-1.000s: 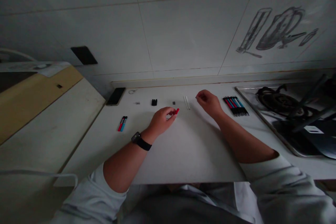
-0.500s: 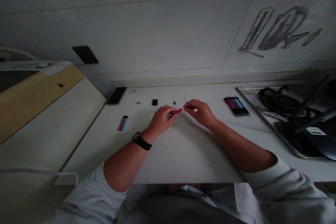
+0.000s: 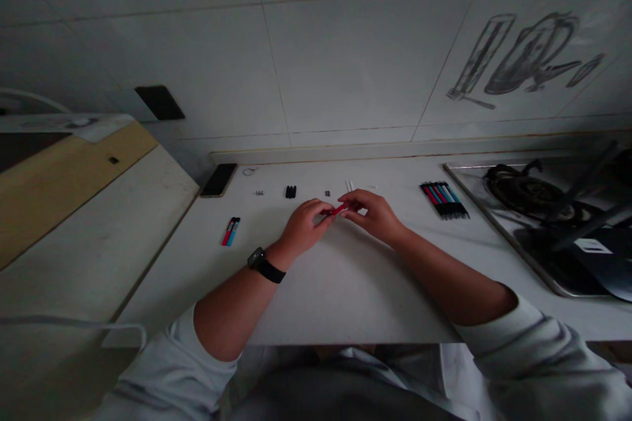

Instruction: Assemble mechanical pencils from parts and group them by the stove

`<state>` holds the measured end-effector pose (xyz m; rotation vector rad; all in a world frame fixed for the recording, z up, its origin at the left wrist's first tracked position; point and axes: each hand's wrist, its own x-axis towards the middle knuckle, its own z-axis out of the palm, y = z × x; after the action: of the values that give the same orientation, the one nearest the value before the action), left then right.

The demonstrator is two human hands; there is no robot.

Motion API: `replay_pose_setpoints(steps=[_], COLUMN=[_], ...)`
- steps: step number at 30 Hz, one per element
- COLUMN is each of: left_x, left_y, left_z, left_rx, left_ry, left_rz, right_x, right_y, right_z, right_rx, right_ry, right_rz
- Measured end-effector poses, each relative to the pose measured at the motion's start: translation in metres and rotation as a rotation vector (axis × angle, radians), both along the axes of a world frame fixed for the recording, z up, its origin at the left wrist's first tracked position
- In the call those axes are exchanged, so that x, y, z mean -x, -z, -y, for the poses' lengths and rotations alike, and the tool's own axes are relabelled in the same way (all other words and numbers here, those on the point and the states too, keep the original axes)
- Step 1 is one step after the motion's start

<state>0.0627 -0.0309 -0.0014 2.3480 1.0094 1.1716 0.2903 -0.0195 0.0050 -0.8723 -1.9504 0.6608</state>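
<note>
My left hand (image 3: 302, 226) is closed round a small red pen barrel (image 3: 338, 210), held just above the white counter (image 3: 345, 276). My right hand (image 3: 371, 213) pinches at the barrel's far end; what its fingertips hold is too small to make out. The two hands meet at the barrel. Just beyond them lie two white refill tubes (image 3: 349, 185). A black watch sits on my left wrist.
A row of several assembled pens (image 3: 443, 199) lies to the right, a red and a blue pen part (image 3: 230, 231) to the left. Small black parts (image 3: 290, 192) and a phone (image 3: 218, 179) sit near the back wall. A gas stove (image 3: 548, 210) is at the right.
My right hand has come back from the white tubes to the left and now meets the red barrel in my left hand. My left hand has stayed nearly still.
</note>
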Motion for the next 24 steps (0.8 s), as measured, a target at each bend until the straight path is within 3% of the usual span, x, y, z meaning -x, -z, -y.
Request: replay_pose_setpoints(steps=[8,13,19,24], left_x=[0.002,0.004,0.017,0.065], left_y=[-0.002,-0.004,-0.009,-0.018], left_z=[0.003,0.004,-0.009,-0.037], left_rx=[0.043,0.049,0.001,-0.096], left_ry=[0.002,-0.053,-0.249,-0.505], left_rz=[0.050,0.061,0.111,0.013], right_x=[0.005,0.003,0.003,0.002], right_y=[-0.006,-0.011,-0.009,-0.017], right_z=[0.001,0.000,0.003,0.011], right_rx=[0.285,0.322,0.405,0.303], right_ry=[-0.091,-0.037,-0.146,-0.288], right_rz=[-0.249,-0.314,-0.108,0.266])
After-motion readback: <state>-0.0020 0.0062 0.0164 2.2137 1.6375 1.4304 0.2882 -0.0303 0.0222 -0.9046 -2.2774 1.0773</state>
